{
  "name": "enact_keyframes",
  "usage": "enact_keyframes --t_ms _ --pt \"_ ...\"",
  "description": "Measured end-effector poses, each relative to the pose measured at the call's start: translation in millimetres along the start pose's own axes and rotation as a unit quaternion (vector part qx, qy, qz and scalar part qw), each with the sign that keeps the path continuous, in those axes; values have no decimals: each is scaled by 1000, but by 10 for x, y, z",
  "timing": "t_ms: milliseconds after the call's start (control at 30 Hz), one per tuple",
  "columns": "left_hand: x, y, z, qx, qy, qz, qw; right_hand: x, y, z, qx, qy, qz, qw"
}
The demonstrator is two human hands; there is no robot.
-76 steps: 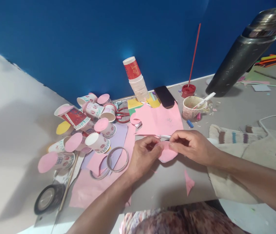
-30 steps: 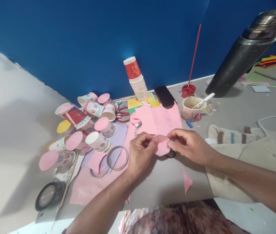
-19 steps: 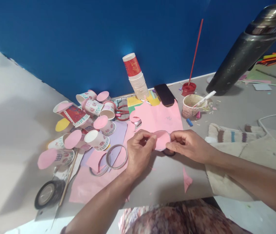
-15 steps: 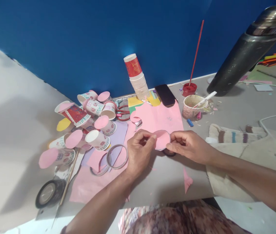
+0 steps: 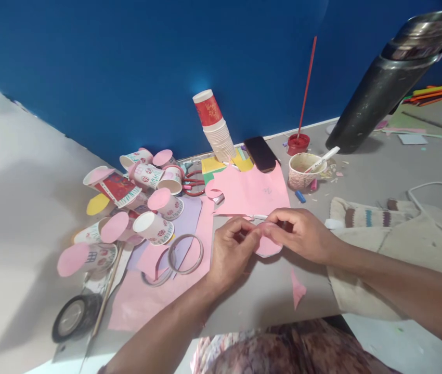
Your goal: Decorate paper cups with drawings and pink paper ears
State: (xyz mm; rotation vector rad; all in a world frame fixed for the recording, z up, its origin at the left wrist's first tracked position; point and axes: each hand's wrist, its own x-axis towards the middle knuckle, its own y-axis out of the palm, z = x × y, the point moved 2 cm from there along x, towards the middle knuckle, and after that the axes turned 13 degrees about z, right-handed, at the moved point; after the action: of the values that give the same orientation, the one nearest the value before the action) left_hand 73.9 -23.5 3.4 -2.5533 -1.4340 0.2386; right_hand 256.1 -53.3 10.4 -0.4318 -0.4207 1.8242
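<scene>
A pink paper circle (image 5: pixel 269 249) with a dark edge line is pinched between my two hands above the grey table. My left hand (image 5: pixel 233 252) grips its upper left edge between thumb and fingers. Thumb and fingers of my right hand (image 5: pixel 302 234) are closed on its upper edge, and the two hands nearly touch. Just beyond my fingers lies a cut pink sheet (image 5: pixel 252 192) with notched edges. A thin white object (image 5: pixel 259 216) shows between that sheet and my hands, too covered to name.
Several paper cups with pink discs (image 5: pixel 162 200) crowd the left, near tape rings (image 5: pixel 185 254) and a black tape roll (image 5: pixel 75 319). Behind are a cup stack (image 5: pixel 215 127) and a phone (image 5: pixel 260 154). To the right stand a paper cup (image 5: pixel 302 179) and a dark flask (image 5: pixel 377 98).
The pink circle has turned and moved slightly right and down. My hands have come closer together at its upper edge. The whole view has shifted a little.
</scene>
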Motion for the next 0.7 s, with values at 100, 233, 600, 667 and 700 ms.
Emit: enact_keyframes --t_ms 100,233,600,667,700 --pt "0 0 11 21 -27 62 997 2 21 -36 -53 -11 20 998" --pt "1 -23 -12 78 -24 135 987 -5 25 -27 -103 -28 53 993" --pt "142 -382 -54 -51 -28 -159 986 13 76 -207 -265 -39 39 963" --pt "142 -405 -68 -87 -27 -168 982 13 124 -234 -295 -19 64 953" --pt "140 -413 -72 -102 -27 -170 980 14 139 -238 -305 -7 72 950"
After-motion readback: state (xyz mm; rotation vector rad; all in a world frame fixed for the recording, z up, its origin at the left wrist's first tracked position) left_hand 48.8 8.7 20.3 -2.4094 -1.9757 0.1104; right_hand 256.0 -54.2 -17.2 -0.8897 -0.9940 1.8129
